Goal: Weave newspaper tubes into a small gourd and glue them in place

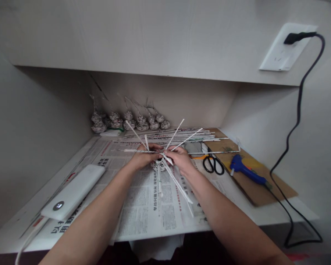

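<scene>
In the middle of the desk a small woven paper piece (157, 166) sits between my hands, with several rolled paper strips (178, 183) fanning out of it to the front, back and left. My left hand (146, 156) is closed around its left side, the fingers curled behind it. From the right, my right hand (179, 157) pinches strips near the centre where they cross. The underside of the piece and some fingertips are hidden.
Several woven paper gourds (142, 123) line the back wall beside a pile of paper sticks (176, 137). Black-handled scissors (213, 165) lie right of my hands, near a blue glue gun (246, 170) on a brown board (276, 189). A white power bank (74, 191) rests on newspaper (139, 209).
</scene>
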Tool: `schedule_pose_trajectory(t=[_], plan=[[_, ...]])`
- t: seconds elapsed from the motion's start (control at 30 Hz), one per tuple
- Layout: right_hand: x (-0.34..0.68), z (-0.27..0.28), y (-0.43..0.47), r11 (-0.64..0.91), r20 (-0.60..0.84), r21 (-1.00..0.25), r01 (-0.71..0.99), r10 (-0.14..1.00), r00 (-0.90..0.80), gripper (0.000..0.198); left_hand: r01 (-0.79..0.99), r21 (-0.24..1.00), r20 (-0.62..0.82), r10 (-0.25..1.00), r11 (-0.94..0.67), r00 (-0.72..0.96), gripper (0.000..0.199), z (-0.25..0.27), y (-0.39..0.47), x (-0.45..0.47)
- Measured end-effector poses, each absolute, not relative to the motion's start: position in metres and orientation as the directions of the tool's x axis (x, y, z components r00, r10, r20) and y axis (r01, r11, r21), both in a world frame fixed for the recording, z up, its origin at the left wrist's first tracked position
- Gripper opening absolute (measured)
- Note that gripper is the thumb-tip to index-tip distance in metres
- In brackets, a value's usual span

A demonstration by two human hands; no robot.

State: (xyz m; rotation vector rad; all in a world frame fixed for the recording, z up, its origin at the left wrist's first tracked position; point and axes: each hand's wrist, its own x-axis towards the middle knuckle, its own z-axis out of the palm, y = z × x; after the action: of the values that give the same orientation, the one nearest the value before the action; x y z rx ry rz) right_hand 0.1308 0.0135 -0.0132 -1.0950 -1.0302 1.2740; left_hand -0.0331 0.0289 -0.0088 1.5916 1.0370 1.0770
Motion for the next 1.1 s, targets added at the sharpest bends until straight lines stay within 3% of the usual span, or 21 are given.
schedule_pose_trajectory(t=[0.33, 0.7, 0.8, 0.9, 1.0, 1.1], plan=[[0.135, -0.023, 0.016, 0.194, 0.205, -0.948, 0.254, 0.978, 0.020, 0.011, 0.173, 0.968, 0.138, 0.959, -0.183, 0.246, 0.032, -0.001, 0.025, -0.034], [0.136, -0.012, 0.004, 0.249, 0.265, -0.780, 0.574, 0.963, -0.056, 0.013, 0.052, 0.998, -0.027, 0.995, 0.022, 0.097, 0.035, 0.000, 0.025, -0.030], [0.135, -0.010, 0.002, 0.240, 0.265, -0.742, 0.626, 0.963, -0.055, 0.014, 0.039, 0.999, -0.020, 0.952, 0.009, 0.305, 0.048, 0.009, 0.022, -0.046], [0.136, -0.010, 0.003, 0.248, 0.268, -0.722, 0.646, 0.961, -0.068, 0.015, 0.061, 0.998, -0.018, 0.793, -0.024, 0.609, 0.066, 0.020, 0.021, -0.069], [0.137, -0.011, 0.004, 0.264, 0.279, -0.721, 0.641, 0.957, -0.079, 0.016, 0.108, 0.993, -0.031, 0.755, -0.052, 0.655, 0.057, 0.023, 0.024, -0.079], [0.137, -0.010, 0.002, 0.279, 0.295, -0.711, 0.646, 0.951, -0.086, 0.015, 0.090, 0.996, -0.066, 0.803, 0.016, 0.593, 0.050, 0.016, 0.030, -0.075]])
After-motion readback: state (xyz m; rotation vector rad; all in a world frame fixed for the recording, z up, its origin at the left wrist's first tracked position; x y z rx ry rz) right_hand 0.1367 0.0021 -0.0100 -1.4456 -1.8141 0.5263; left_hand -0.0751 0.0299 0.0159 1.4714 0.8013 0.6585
